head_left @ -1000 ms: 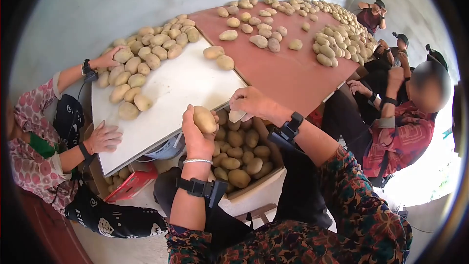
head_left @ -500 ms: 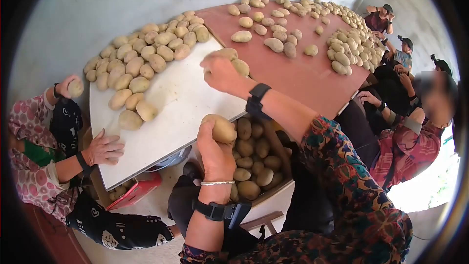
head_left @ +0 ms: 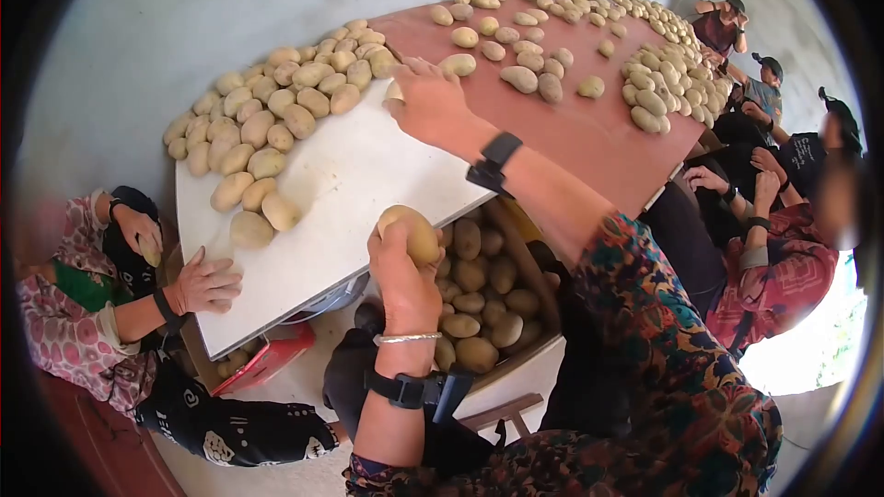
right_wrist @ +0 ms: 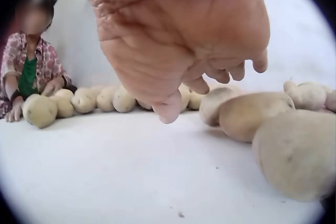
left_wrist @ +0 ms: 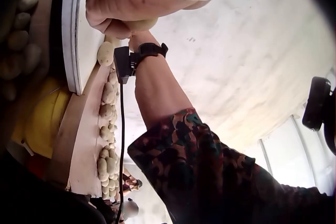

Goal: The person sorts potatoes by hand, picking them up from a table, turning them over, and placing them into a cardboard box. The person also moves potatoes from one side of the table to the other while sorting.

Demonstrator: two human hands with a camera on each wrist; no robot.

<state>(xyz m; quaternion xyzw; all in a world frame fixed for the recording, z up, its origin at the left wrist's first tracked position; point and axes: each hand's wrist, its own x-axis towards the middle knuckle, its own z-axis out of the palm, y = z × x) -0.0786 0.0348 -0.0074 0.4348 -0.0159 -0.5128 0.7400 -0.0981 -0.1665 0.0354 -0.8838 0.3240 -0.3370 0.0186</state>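
My left hand point(head_left: 405, 285) grips a large yellow-brown potato point(head_left: 411, 235) in front of the white board's near edge. The left wrist view shows the back of this hand point(left_wrist: 136, 3) and a sliver of the potato point(left_wrist: 143, 24). My right hand point(head_left: 433, 110) reaches over the far edge of the white tabletop point(head_left: 341, 193), where it meets a red board point(head_left: 599, 166). In the right wrist view, thumb and fingers of this hand point(right_wrist: 178, 40) are spread apart with nothing gripped. Loose potatoes point(right_wrist: 257, 113) lie just below and beside its fingertips.
A cardboard box point(head_left: 520, 359) of potatoes stands below the table edge. A potato pile point(head_left: 267, 110) lines the wall, and more spread over the red board. At left, another person's hand point(head_left: 207, 285) rests on the white top; a red basket point(head_left: 267, 359) sits below. People sit at right.
My right hand has moved from above the box, where it held a potato, to the board's far edge. The left hand keeps its potato. The left-hand person took a potato from the pile.
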